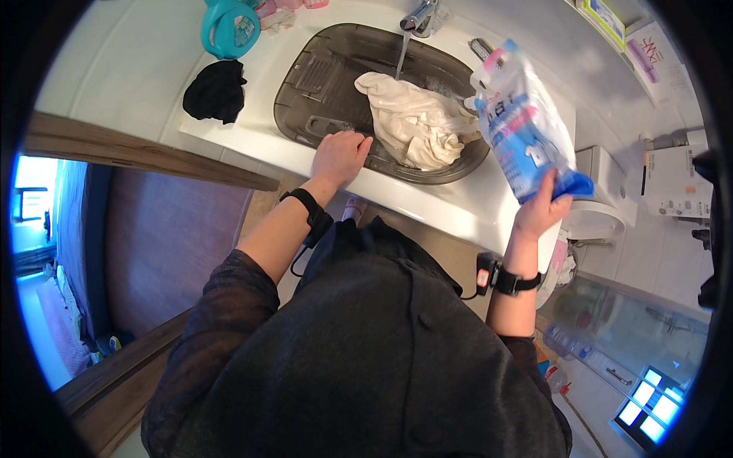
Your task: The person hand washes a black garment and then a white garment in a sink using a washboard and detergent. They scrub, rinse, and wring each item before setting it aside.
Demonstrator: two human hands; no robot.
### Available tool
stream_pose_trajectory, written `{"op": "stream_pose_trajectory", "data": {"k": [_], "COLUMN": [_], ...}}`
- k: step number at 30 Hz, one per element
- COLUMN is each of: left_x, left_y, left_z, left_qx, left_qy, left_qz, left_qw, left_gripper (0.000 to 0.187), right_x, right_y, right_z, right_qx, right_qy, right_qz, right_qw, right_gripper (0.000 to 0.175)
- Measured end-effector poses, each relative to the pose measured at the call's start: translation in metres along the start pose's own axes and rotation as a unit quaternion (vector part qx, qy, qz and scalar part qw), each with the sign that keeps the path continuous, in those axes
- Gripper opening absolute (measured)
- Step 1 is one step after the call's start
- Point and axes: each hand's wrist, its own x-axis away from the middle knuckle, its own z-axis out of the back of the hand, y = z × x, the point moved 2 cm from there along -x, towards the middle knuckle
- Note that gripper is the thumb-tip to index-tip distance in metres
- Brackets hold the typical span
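Note:
My right hand [541,212] grips the blue bottom end of a white and blue plastic pouch [524,126], a spouted refill pack that bears writing. The pouch is tipped, its spout end over the right side of a grey translucent plastic basin [309,109]. In the basin lies a wet, crumpled cream cloth [421,123], perhaps a garment. Water runs from a chrome faucet [419,20] into the basin beside the cloth. My left hand [342,157] rests at the basin's near rim, its fingers curled; whether it holds the rim cannot be told.
The basin stands in a white sink [401,203]. On the counter at left are a black cloth [215,91] and a teal plastic bottle with a handle [229,28]. A brush [482,48] lies behind the basin. A toilet [598,220] stands at right, boxes on a shelf above.

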Motion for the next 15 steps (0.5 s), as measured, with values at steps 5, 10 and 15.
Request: {"op": "stream_pose_trajectory", "data": {"k": [5,10,15], "left_x": [0.0,-0.001,-0.001], "left_y": [-0.001,0.0,0.001], "left_z": [-0.001,0.001,0.002], "left_qx": [0.002,0.016,0.01], "left_qy": [-0.001,0.005,-0.004], "left_qz": [0.004,-0.001,0.003], "left_qw": [1.0,1.0,1.0], "left_gripper": [0.031,0.031,0.031], "right_x": [-0.009,-0.005,-0.005], "right_y": [0.011,0.015,0.013], "right_z": [-0.012,-0.019,-0.028], "right_qx": [-0.048,-0.11,-0.044], "right_qy": [-0.046,-0.03,-0.043], "right_qz": [0.01,0.009,0.016], "right_qw": [0.998,0.993,0.998], "right_gripper": [0.022,0.018,0.018]}}
